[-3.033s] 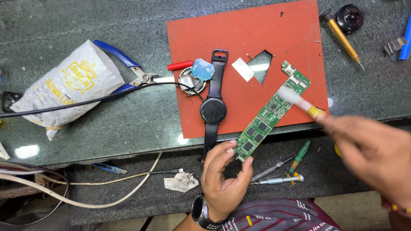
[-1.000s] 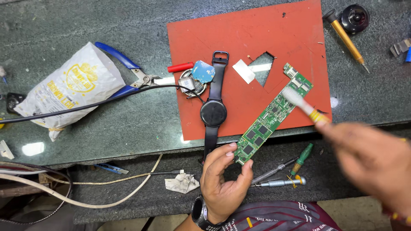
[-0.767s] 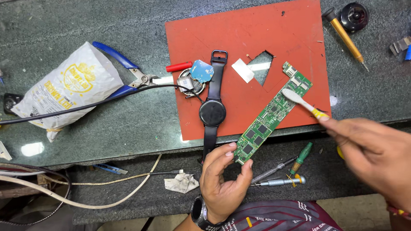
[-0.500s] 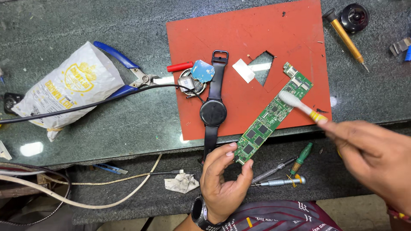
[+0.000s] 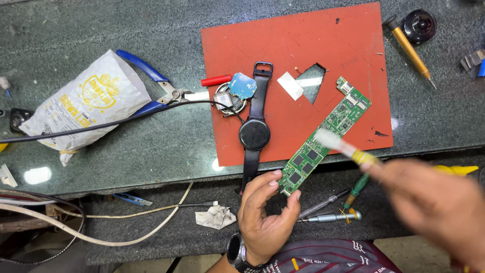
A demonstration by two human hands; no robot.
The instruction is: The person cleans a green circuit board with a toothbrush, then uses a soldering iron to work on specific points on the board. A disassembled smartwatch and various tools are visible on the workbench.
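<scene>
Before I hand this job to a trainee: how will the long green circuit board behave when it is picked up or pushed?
The circuit board is probably stiff and light: it is thin and flat, and the left hand steadies it by one end alone. Likely fragile, with small chips exposed where the brush in the right hand touches it. Lying flat on the red mat, it should slide, not roll.

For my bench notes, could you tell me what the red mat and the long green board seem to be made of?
The red mat looks like matte silicone or rubber: flat, dull, with a notch cut out. The green board looks like a rigid laminate circuit board, glossy green and carrying dark chips, though the exact material is not certain.
</scene>
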